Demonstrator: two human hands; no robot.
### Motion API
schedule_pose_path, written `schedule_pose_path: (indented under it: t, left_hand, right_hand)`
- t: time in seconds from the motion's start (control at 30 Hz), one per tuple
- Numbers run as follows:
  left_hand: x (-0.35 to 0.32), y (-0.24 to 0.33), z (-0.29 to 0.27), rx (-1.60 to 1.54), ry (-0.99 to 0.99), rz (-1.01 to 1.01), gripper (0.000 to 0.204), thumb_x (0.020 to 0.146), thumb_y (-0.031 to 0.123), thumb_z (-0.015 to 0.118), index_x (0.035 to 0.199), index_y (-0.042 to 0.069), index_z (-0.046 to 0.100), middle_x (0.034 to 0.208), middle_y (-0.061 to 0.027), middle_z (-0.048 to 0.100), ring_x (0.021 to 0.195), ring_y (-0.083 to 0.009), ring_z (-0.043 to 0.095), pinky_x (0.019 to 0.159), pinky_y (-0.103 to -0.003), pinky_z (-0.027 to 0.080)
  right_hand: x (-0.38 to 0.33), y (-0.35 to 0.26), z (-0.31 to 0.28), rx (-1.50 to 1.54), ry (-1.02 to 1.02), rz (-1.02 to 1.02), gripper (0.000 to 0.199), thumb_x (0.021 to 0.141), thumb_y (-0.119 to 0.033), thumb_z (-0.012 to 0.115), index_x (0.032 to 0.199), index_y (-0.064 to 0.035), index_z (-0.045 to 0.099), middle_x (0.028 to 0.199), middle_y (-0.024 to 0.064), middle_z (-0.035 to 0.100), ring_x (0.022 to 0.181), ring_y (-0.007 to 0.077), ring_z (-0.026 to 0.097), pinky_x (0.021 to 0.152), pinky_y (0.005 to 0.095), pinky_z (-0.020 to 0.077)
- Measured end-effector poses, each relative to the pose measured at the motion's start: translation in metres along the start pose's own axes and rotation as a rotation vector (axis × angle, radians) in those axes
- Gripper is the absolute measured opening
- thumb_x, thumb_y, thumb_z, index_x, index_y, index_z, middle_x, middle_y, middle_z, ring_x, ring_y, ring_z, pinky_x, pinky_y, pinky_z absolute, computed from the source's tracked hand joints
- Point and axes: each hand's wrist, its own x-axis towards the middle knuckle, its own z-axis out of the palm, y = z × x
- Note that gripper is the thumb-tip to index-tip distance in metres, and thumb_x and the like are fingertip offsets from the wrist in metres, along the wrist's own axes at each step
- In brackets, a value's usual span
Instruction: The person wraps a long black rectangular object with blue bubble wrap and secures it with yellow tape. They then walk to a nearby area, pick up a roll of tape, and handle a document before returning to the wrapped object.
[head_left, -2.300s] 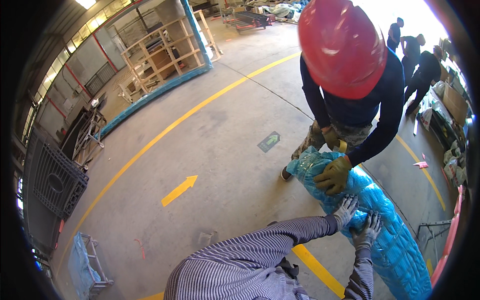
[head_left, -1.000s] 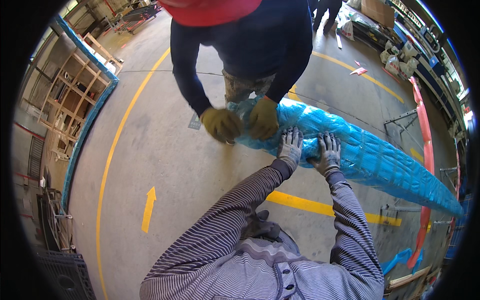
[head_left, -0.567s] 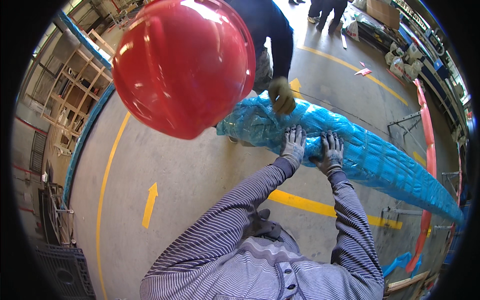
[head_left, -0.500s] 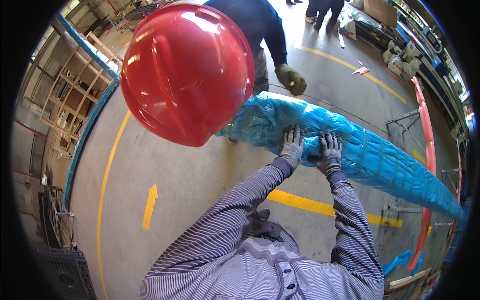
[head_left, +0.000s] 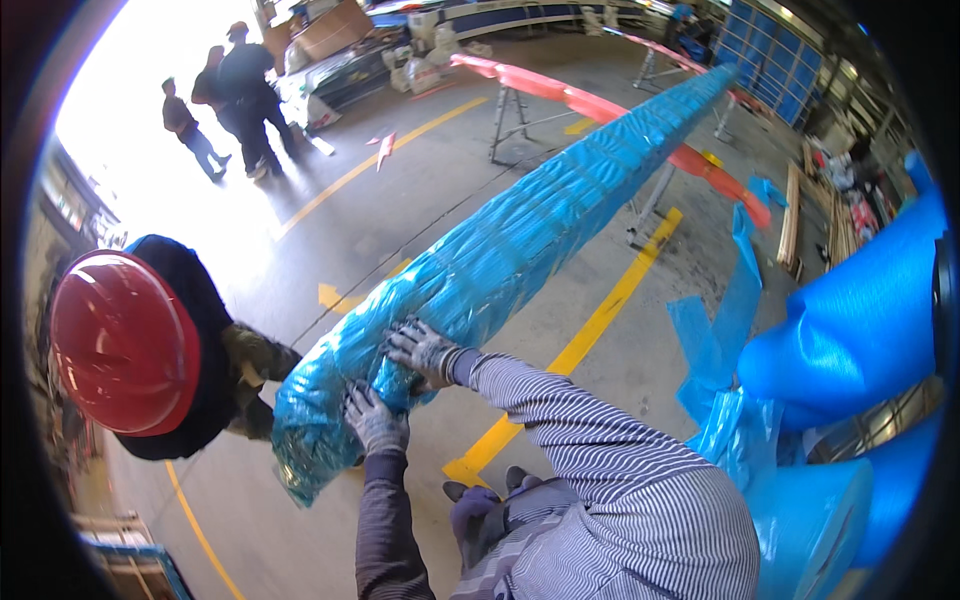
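A long bundle wrapped in crinkled blue plastic film (head_left: 530, 235) runs from near me to the far right. My left hand (head_left: 377, 422), in a grey work glove, lies on the bundle's near side close to its end, fingers spread. Farther along, my right hand (head_left: 420, 350), gloved alike, presses on the same side with its fingers stretched out. Between the two hands a fold of blue film (head_left: 393, 382) bulges; what lies under the palms is hidden. A co-worker in a red hard hat (head_left: 125, 340) stands at the left, with a dark-gloved hand (head_left: 250, 358) close to the bundle's end.
Trestles (head_left: 508, 125) with pink-wrapped bars (head_left: 590, 103) stand under and beside the bundle's far part. Big blue film rolls (head_left: 850, 320) and loose blue film (head_left: 705, 345) are at the right. Several people (head_left: 250, 90) stand at the far left.
My view has swung right, bringing the blue rolls into sight. The co-worker now appears farther left, past the bundle's end. Both my hands remain on the bundle's film.
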Motion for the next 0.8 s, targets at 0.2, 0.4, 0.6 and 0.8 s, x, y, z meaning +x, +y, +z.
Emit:
schedule_pose_path:
  t: [0.2,0.4,0.6,0.8]
  left_hand:
    - [-0.005,-0.033,-0.031,-0.167,0.227,0.034,0.105,0.079,0.033,0.086,0.160,-0.004,0.029,0.164,-0.0277,0.031,0.150,-0.0465,0.031,0.125,-0.052,0.027]
    - [-0.017,-0.051,-0.007,0.039,0.148,0.020,0.095,0.089,0.045,0.073,0.160,-0.002,0.031,0.167,-0.0244,0.028,0.153,-0.0455,0.026,0.126,-0.055,0.021]
    - [-0.033,-0.051,-0.009,-0.114,0.082,0.045,0.092,0.088,0.042,0.073,0.158,-0.003,0.034,0.165,-0.0267,0.029,0.152,-0.0456,0.028,0.125,-0.055,0.022]
    - [-0.042,-0.028,-0.038,-0.379,0.139,0.123,0.091,0.086,0.028,0.078,0.160,-0.001,0.034,0.163,-0.0289,0.032,0.149,-0.0492,0.032,0.123,-0.056,0.027]
  right_hand:
    - [-0.005,0.000,-0.005,0.023,0.008,-0.013,0.108,0.080,-0.062,0.080,0.164,-0.0168,0.029,0.170,0.0183,0.022,0.158,0.0401,0.020,0.128,0.0607,0.0117]
    - [-0.005,0.000,-0.006,0.060,0.018,-0.011,0.108,0.078,-0.060,0.082,0.163,-0.0160,0.032,0.170,0.0189,0.023,0.157,0.0406,0.021,0.128,0.0613,0.0119]
    - [-0.004,0.000,-0.011,0.066,-0.025,0.000,0.108,0.078,-0.058,0.082,0.163,-0.0152,0.031,0.170,0.0183,0.022,0.158,0.0393,0.020,0.128,0.0607,0.0121]
    - [-0.001,0.001,0.001,0.100,0.008,-0.006,0.105,0.076,-0.051,0.085,0.161,-0.0142,0.035,0.170,0.0196,0.022,0.158,0.0410,0.018,0.128,0.0620,0.0120]
